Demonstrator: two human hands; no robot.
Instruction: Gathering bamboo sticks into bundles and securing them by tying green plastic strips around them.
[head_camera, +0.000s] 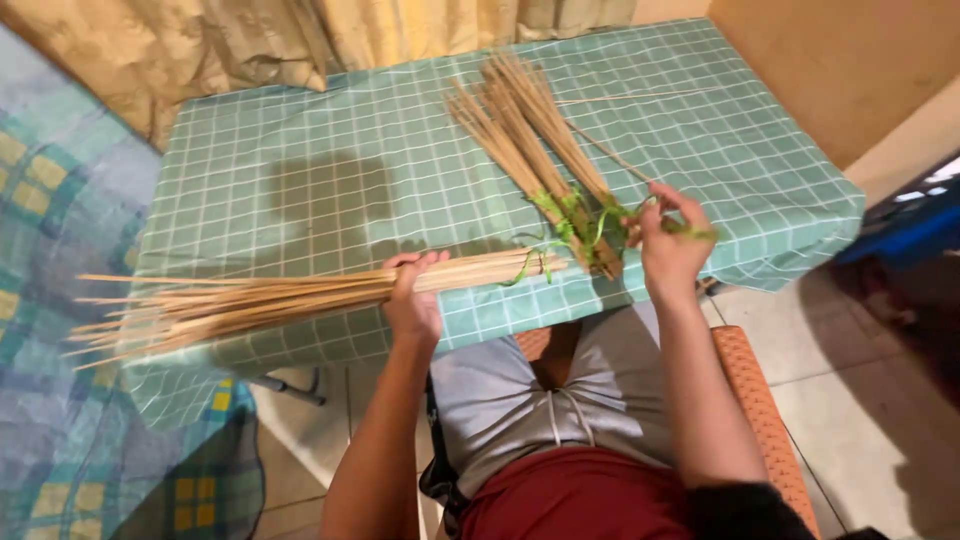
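My left hand (412, 300) grips a long bundle of thin tan sticks (240, 298) that lies across the near edge of the table and points left. A green string (535, 258) hangs from the bundle's right end. My right hand (668, 240) pinches the other part of the green string (690, 230) near the table's front right. Two other tied stick bundles (525, 135) lie on the table, fanning away from me, with green ties (562, 208) at their near ends.
The table wears a green checked cloth (300, 170). A single loose stick (625, 97) lies near the far right. A curtain (250, 40) hangs behind. A patterned blue blanket (60, 300) is at the left. I sit on an orange chair (755, 400).
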